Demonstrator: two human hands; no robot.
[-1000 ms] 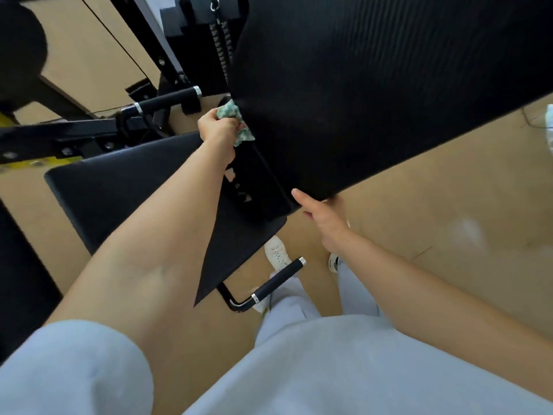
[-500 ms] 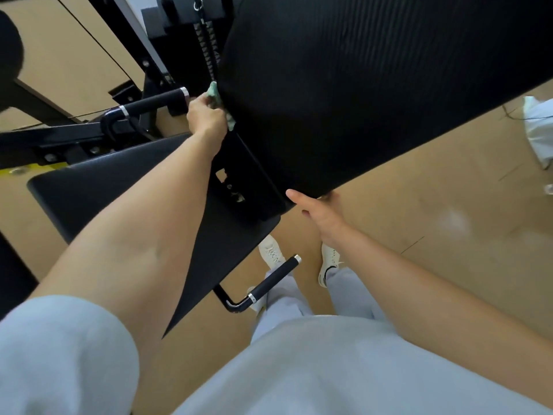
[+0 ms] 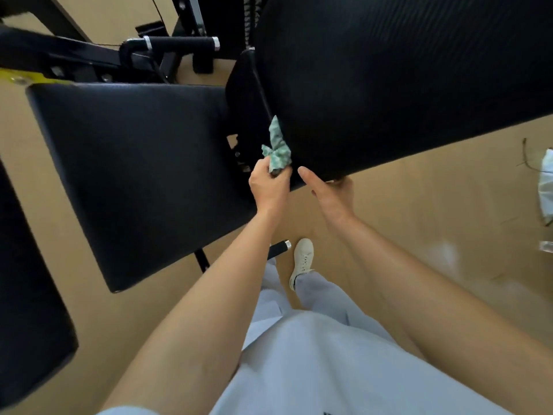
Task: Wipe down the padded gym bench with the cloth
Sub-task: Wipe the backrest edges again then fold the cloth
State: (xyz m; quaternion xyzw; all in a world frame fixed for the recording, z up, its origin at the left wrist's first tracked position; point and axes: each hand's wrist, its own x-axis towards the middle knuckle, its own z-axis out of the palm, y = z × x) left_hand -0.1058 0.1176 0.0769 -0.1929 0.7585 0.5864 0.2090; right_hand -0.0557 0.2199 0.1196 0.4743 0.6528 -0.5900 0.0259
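While the left hand [image 3: 270,187] is closing its fingers around a bunched green-and-white cloth [image 3: 276,148], the cloth is sticking up out of the fist and pressing against the lower left edge of the black padded backrest [image 3: 389,85]. That backrest is filling the upper right of the view, tilted, its textured surface facing the camera. The right hand [image 3: 332,193] is gripping the backrest's bottom corner just beside the left hand, thumb lying along the front edge and the other fingers curling out of sight behind the pad, so it is clamped on the pad itself. The two hands are sitting close together, not touching.

To the left, the flat black seat pad [image 3: 134,163] is lying lower, with the metal bracket joining it to the backrest partly hidden behind the cloth and left wrist. Above the seat, a black foam-gripped handle [image 3: 181,43] with silver end caps is projecting from the dark machine frame [image 3: 74,59]. A second short handle [image 3: 279,248] is peeking out under the left forearm. Below, pale trousers [image 3: 323,354] and a white shoe [image 3: 302,259] are showing over a tan floor [image 3: 434,205]. Something white [image 3: 546,187] is lying on the floor at the right edge, too cut off to identify.
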